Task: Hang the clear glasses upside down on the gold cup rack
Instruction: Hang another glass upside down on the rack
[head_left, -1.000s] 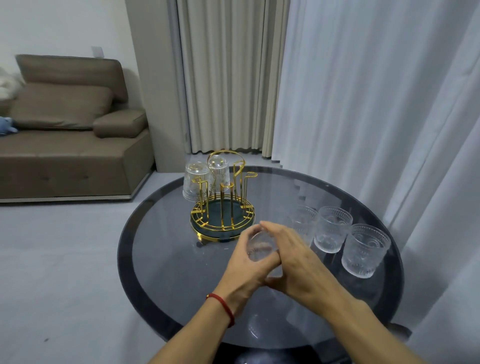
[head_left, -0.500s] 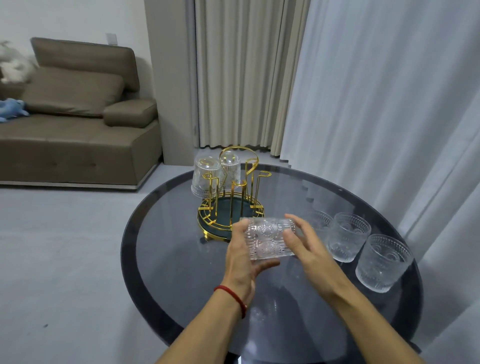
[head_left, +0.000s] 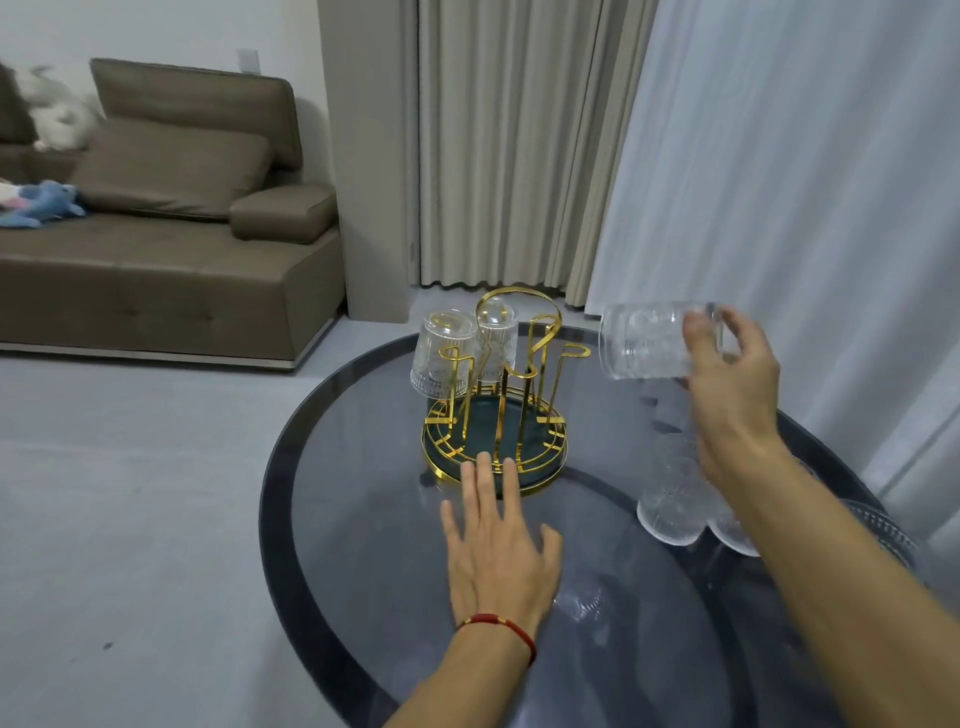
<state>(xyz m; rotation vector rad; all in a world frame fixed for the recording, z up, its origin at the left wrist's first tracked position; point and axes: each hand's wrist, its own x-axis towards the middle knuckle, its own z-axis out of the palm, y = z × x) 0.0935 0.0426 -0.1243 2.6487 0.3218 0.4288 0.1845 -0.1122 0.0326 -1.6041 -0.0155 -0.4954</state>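
The gold cup rack (head_left: 496, 410) with a dark green tray base stands on the round dark glass table (head_left: 363, 519). Two clear glasses (head_left: 442, 353) hang upside down on its far-left pegs; the other pegs are bare. My right hand (head_left: 727, 374) holds a clear patterned glass (head_left: 644, 340) on its side in the air, right of the rack and above peg height. My left hand (head_left: 493, 535) lies flat with straight fingers, fingertips touching the rack's front rim. More clear glasses (head_left: 670, 499) stand on the table under my right forearm, partly hidden.
White sheer curtains (head_left: 779, 182) hang close behind the table on the right, beige drapes (head_left: 498, 145) behind the rack. A brown sofa (head_left: 156, 234) with soft toys sits at the far left across grey floor.
Both hands held the glass in front of the rack; now my right hand alone has carried it up and to the right, and my left hand has let go and reached the rack's rim.
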